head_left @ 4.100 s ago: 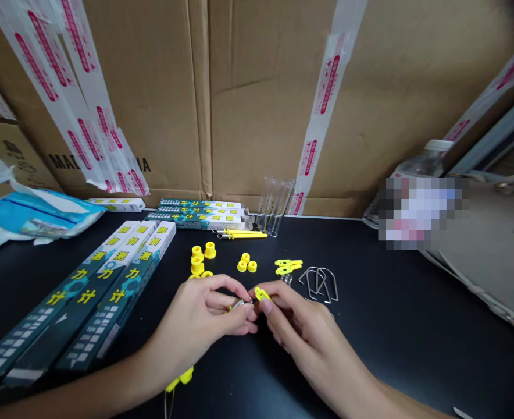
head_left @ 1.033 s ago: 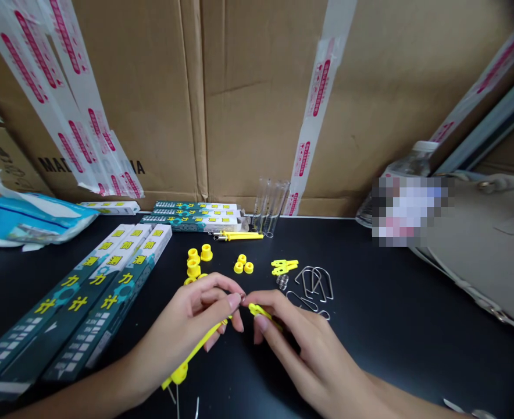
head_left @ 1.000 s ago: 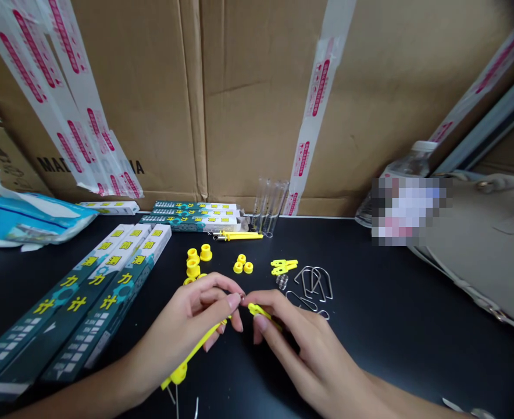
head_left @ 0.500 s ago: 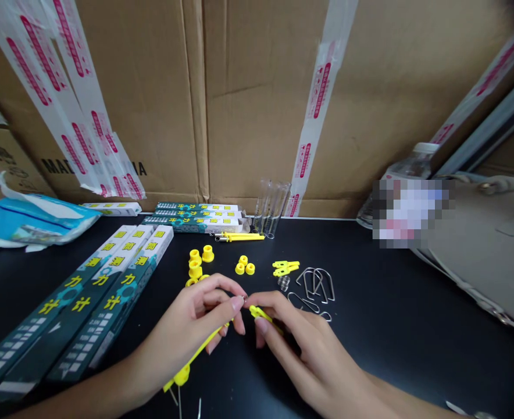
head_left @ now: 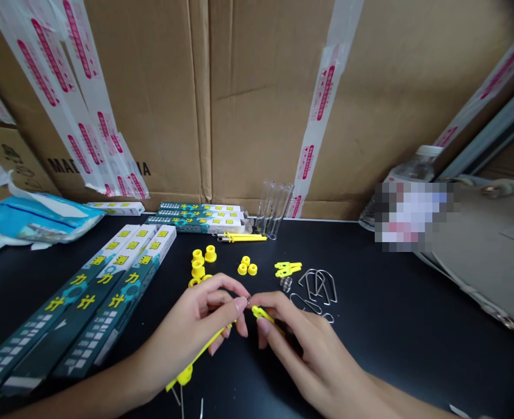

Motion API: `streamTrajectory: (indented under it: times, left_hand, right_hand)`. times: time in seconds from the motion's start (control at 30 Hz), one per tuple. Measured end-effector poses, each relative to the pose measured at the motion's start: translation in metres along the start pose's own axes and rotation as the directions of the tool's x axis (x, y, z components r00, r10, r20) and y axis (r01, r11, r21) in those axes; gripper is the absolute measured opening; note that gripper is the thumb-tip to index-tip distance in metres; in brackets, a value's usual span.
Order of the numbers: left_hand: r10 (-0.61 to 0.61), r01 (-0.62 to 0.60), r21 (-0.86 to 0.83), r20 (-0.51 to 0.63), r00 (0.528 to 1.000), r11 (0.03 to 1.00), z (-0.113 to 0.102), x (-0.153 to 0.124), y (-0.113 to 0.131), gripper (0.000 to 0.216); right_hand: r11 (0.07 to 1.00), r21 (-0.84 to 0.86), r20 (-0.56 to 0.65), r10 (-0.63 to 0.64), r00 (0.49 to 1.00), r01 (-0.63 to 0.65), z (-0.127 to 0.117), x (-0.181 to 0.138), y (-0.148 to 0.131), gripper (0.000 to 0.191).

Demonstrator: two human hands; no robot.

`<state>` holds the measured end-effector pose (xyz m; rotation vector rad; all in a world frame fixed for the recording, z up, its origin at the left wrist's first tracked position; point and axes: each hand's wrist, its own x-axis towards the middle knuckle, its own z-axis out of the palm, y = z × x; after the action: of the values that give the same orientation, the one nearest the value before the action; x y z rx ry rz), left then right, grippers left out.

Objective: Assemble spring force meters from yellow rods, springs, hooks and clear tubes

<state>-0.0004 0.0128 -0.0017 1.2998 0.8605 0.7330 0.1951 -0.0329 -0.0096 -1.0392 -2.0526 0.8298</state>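
Observation:
My left hand (head_left: 211, 311) is closed in a pinch; a small metal piece, too tiny to make out, shows at the thumb and index tips. A yellow plastic rod (head_left: 204, 349) runs beneath this hand, with a yellow knob-like part (head_left: 185, 374) near its lower end; whether the fingers grip the rod I cannot tell. My right hand (head_left: 292, 337) is closed on a slim yellow plastic piece (head_left: 261, 313) with a rounded end, mostly covered by the fingers. Its index fingertip nearly meets the left fingertips. Beyond them lie yellow caps (head_left: 198, 269) and smaller yellow rings (head_left: 252, 269).
To the right lie yellow clips (head_left: 288, 269), small springs (head_left: 285, 284) and bent metal hooks (head_left: 318, 285). Long printed boxes (head_left: 121, 291) cover the left side. Clear tubes (head_left: 274, 209) stand against the cardboard (head_left: 257, 116). A bottle (head_left: 418, 166) and a bag (head_left: 492, 250) sit right.
The whole view has shifted slightly, so things appear a little further right. Both hands keep almost the same pose and hold.

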Motion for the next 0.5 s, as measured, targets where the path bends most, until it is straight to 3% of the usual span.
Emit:
streamTrajectory:
  times: [0.3, 0.5]
  left_hand:
    - [-0.042, 0.042, 0.005, -0.064, 0.997, 0.999, -0.0006, -0.0015, 0.0001, 0.044]
    - [-0.034, 0.032, -0.019, -0.095, 0.995, 0.999, -0.0003, -0.0018, -0.0014, 0.036]
  right_hand:
    - [0.998, 0.008, -0.062, 0.057, 0.996, -0.057, 0.0005, 0.0010, 0.0007, 0.025]
    - [0.999, 0.049, -0.089, 0.018, 0.996, -0.013, -0.0008, 0.0035, -0.0003, 0.019]
